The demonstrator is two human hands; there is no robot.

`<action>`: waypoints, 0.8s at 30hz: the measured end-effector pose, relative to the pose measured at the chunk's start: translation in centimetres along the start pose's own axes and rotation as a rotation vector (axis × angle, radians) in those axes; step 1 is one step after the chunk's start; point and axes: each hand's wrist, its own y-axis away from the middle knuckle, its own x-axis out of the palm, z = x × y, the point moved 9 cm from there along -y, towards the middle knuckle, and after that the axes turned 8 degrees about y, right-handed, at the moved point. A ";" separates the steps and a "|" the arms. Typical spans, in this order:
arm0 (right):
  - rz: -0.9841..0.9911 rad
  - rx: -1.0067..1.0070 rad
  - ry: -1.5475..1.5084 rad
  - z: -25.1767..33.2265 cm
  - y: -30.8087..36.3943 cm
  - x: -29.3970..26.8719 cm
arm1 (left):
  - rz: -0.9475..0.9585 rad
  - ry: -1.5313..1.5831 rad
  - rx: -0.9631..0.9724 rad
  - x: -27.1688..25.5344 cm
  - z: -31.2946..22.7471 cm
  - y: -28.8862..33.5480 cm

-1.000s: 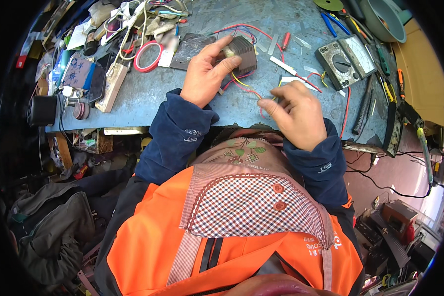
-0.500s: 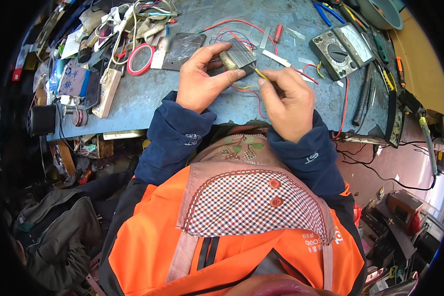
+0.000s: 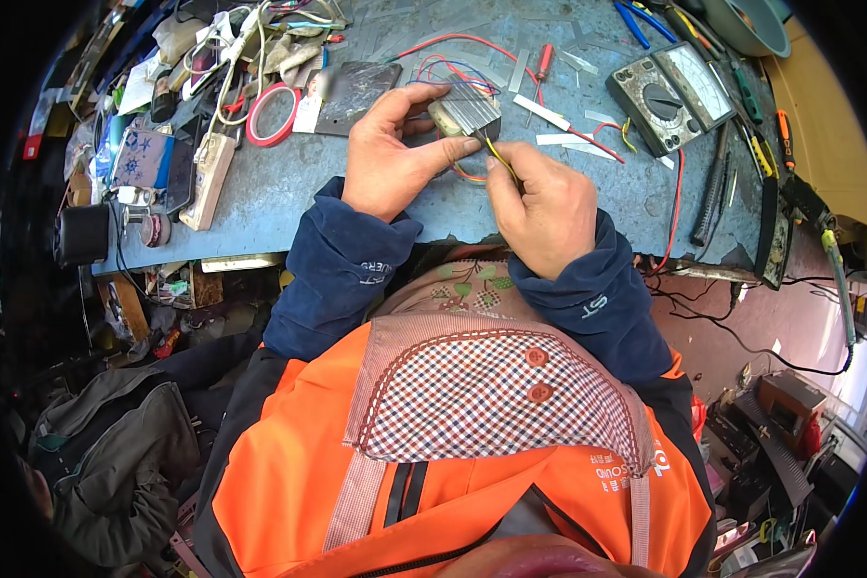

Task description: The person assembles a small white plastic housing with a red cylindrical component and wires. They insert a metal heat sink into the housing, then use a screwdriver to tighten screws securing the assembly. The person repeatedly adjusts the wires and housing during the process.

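Since a second before, the right hand (image 3: 547,204) had come in from the right and closed the gap to the left hand (image 3: 395,159), so that both now met at the small finned grey module (image 3: 470,108) on the blue-grey bench (image 3: 289,188). The module lay far of both hands, near the middle of the bench top. The left hand held it, thumb against its near edge and fingers curled over its left side. The right hand was closed narrow, thumb and forefinger pinched on a yellow wire (image 3: 500,156) that ran from the module's near right corner. Red and blue wires (image 3: 443,65) looped out on the module's far side.

To the right lay a grey analogue multimeter (image 3: 671,94), with a red-handled screwdriver (image 3: 541,65) between it and the module. To the left sat a red tape ring (image 3: 273,113), and farther left a cream-coloured box (image 3: 207,166) near the bench's front edge.
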 end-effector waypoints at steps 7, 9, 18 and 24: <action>0.019 -0.002 0.033 0.0 0.1 0.4 | -0.019 -0.002 -0.013 -0.3 0.3 0.0; 0.023 -0.002 0.042 0.0 0.1 0.5 | -0.041 0.088 -0.035 -0.3 0.5 0.1; 0.007 -0.003 0.006 0.0 0.2 0.4 | -0.045 0.107 -0.031 -0.2 0.4 0.1; -0.007 0.000 -0.032 0.0 0.3 0.1 | -0.033 0.085 -0.034 -0.1 0.1 0.1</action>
